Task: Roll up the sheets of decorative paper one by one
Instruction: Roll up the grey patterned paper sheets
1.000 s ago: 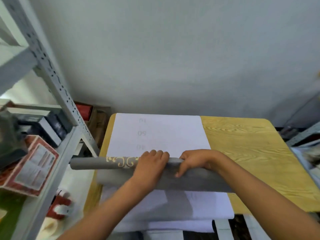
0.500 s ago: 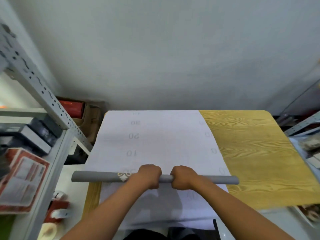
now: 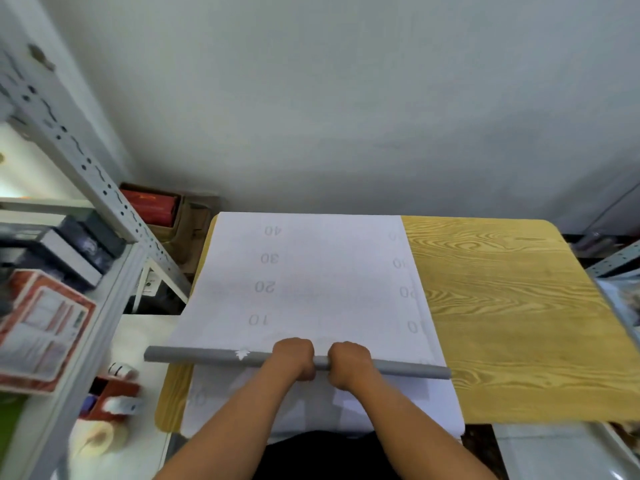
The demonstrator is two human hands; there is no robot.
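Observation:
A thin grey roll of decorative paper (image 3: 207,356) with a pale ornament on it lies across the near part of the wooden table (image 3: 512,306). My left hand (image 3: 294,358) and my right hand (image 3: 348,363) grip the roll side by side at its middle, fingers curled round it. The unrolled part of the sheet (image 3: 311,282) stretches away from the roll to the table's far edge, white back up, printed with numbers 10 to 40. More white sheets (image 3: 433,410) lie under it at the near edge.
A grey metal shelf rack (image 3: 86,174) stands at the left with boxes (image 3: 41,330) on it. Tape rolls (image 3: 100,438) and a red dispenser (image 3: 114,396) sit on a white surface below. A carton (image 3: 173,216) stands behind the table. Bare wood lies right of the sheets.
The loose, wide roll has tightened into a thin tube. Both hands shifted from lying on top to gripping it close together, and it sits slightly nearer me, with more numbered sheet showing beyond.

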